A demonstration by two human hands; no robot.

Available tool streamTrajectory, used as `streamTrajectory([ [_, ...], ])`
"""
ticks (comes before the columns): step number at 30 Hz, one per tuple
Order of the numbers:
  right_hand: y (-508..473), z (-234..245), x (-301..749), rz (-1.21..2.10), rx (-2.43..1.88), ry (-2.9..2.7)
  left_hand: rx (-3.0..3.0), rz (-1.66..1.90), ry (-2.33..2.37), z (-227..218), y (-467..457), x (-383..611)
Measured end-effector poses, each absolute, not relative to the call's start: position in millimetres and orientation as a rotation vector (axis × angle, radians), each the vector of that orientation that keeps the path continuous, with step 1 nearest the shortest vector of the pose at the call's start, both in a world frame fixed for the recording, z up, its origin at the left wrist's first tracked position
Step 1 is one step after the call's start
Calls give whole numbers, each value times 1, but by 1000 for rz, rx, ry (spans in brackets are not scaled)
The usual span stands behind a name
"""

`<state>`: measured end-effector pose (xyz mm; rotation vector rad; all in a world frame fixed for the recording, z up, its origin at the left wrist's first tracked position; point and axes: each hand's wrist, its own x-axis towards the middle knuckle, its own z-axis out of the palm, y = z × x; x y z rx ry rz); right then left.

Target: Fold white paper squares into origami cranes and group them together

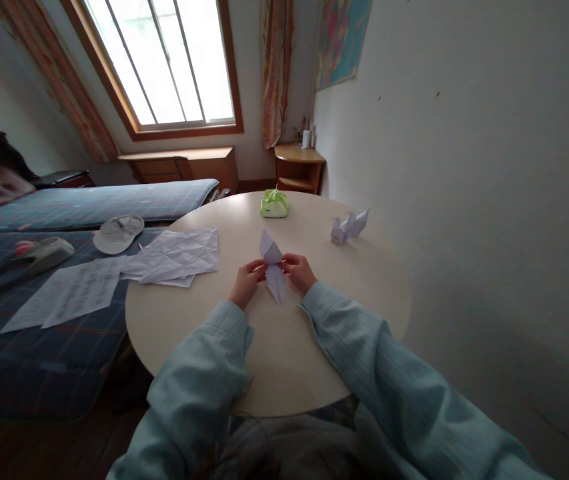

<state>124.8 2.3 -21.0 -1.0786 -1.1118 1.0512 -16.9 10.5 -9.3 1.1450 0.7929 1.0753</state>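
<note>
Folded paper (271, 265), white and creased into a long kite-like shape with one point far and two narrow points near, is held just above the middle of the round bench (284, 363); the left hand (248, 277) pinches its left edge and the right hand (298, 270) pinches its right edge, fingertips closed on the paper at its waist; both sleeves are pale blue.

To the far right on the bench stands a finished paper bird (348, 227), well apart from the hands; a green packet (275, 203) sits at the far edge; a heap of creased sheets (179, 257) lies to the left, overhanging the rim; printed pages (71, 293) and a pale cap (118, 233) lie on the bed (39, 363) beyond.

By the look of it, the work is at a middle fold, the shape narrowed but not yet opened into wings or neck; a next crease would call for keeping the two near points aligned, a steady pinch on both sides, and a firm press along the edge, probably down against the bench.
</note>
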Motion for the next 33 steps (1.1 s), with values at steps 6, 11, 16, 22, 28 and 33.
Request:
streamTrajectory([
  [6,-5,-12,122,1036,-1087,-1101,1111,1085,822,-5,6,-16],
  [11,-11,-4,121,1072,-1068,-1149,1123,1136,814,-6,5,-15],
  [16,-9,-8,120,1108,-1098,-1149,1113,1151,823,-6,6,-16],
  [22,-8,-11,119,1049,-1090,-1168,1115,1111,864,-1,6,-18],
  [28,-9,-9,120,949,-1111,-1196,1202,1097,895,-1,5,-16],
  [33,-9,-9,121,920,-1134,-1198,1200,1073,872,-3,6,-16],
])
